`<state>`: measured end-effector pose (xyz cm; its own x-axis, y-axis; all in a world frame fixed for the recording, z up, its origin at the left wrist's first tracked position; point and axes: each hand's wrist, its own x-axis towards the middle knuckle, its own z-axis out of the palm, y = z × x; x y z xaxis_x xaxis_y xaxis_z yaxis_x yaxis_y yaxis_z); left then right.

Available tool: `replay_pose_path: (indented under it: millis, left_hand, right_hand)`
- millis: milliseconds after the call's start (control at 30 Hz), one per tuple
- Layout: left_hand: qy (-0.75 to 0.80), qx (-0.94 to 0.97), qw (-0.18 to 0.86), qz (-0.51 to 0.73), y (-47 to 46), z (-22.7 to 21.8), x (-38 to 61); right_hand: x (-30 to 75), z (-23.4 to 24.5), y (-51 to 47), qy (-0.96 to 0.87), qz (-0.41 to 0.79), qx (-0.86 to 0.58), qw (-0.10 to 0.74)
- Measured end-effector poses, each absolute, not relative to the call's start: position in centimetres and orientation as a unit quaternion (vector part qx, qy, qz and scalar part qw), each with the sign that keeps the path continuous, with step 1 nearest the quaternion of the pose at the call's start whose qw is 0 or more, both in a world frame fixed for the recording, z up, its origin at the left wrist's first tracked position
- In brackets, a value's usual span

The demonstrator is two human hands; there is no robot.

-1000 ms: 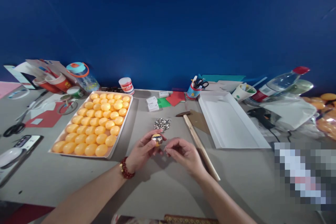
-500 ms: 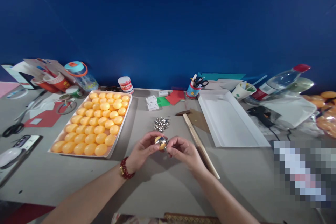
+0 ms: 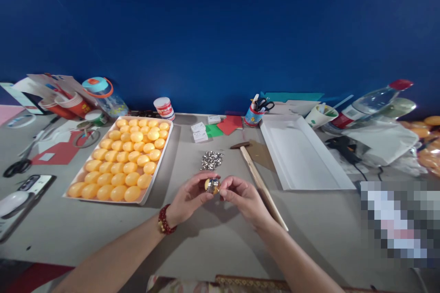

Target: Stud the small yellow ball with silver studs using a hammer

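Observation:
My left hand (image 3: 193, 196) is closed around an orange plastic ball (image 3: 207, 185), like a table tennis ball, partly covered with shiny silver heads. At the ball's right side, the thumb and forefinger of my right hand (image 3: 239, 196) are pinched together on a small silver piece that looks like a thumbtack (image 3: 220, 190). Just beyond the hands lies a heap of silver thumbtacks (image 3: 211, 160). To the left, a white tray (image 3: 155, 175) holds rows of plain orange balls (image 3: 129, 168). A wooden-handled hammer (image 3: 261, 183) lies right of my right hand.
A shallow white tray (image 3: 295, 155) lies to the right, near a black glue gun (image 3: 345, 149). Small white boxes (image 3: 200, 136), red paper (image 3: 231, 124) and a pen cup (image 3: 253, 118) stand at the back. Scissors (image 3: 17, 168) and a phone (image 3: 29, 192) lie far left.
The ball has turned slightly in my left hand, showing more silver toward me. Both hands stay together at nearly the same spot, and the whole view has shifted a little.

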<state>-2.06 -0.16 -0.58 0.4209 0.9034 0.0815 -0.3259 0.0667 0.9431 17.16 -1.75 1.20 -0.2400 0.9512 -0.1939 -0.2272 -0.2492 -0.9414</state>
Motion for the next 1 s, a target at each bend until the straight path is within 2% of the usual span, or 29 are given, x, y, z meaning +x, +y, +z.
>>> replay_pose_path:
  millis: [1000]
  left_hand:
    - [0.320, 0.536, 0.634, 0.457, -0.29, -0.77, -1.94]
  right_hand:
    - [17.30, 1.64, -1.53, -0.444, 0.668, -0.425, 0.419]
